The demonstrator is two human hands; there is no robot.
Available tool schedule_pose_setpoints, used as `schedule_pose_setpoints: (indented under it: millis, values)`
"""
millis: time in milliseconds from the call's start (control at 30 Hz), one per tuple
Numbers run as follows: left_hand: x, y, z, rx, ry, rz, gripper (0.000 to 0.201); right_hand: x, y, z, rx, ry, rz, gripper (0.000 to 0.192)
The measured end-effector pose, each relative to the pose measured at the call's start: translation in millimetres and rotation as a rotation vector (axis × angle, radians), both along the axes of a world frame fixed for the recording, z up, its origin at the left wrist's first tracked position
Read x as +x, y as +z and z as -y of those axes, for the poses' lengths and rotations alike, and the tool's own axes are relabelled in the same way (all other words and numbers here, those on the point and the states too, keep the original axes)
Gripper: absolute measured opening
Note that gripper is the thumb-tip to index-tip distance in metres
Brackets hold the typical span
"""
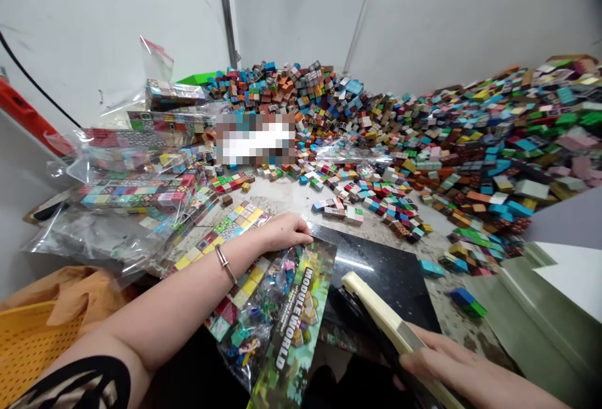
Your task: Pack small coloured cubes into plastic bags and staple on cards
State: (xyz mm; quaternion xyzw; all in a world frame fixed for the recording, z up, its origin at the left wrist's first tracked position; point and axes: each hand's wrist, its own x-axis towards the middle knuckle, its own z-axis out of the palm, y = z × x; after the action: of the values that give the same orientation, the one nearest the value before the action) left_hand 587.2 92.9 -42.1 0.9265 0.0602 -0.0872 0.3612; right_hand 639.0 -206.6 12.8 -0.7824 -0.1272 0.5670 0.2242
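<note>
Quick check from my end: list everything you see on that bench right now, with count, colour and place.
Loose cubes: too many to count, multicoloured, heaped across back and right.
Bagged block sets: several, clear bags, stacked left.
Header-card bag: one, green card reading MODULE WORLD, front centre.
Stapler: one, cream and black, front right.
Black mat: one, under the stapler.
Yellow basket: one, bottom left.
Left hand: rests on the header-card bag, bracelet on wrist.
Right hand: presses on the stapler.
</note>
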Motion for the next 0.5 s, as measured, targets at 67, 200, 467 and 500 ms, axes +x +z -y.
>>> schedule_pose_setpoints:
  millis: [67, 200, 467, 500]
  values:
    - [-0.6, -0.8, 0.4, -0.01, -0.016, -0.001, 0.025, -0.5, 1.5, -2.6, 0.05, 0.097, 0.088, 0.034]
    - [-1.8, -2.3, 1.0, -0.025, -0.035, -0.002, 0.026, -0.8, 5.1, -12.0, 0.204, 0.126, 0.118, 0.045]
    - [-4.7, -2.5, 1.6, -0.039, -0.064, 0.021, 0.023, 11.5, -3.8, -19.5, 0.204, 0.159, 0.191, 0.049]
    - [-5.2, -2.6, 1.6, -0.04, -0.068, 0.022, 0.023, 14.1, -4.0, -20.9, 0.206, 0.191, 0.183, 0.049]
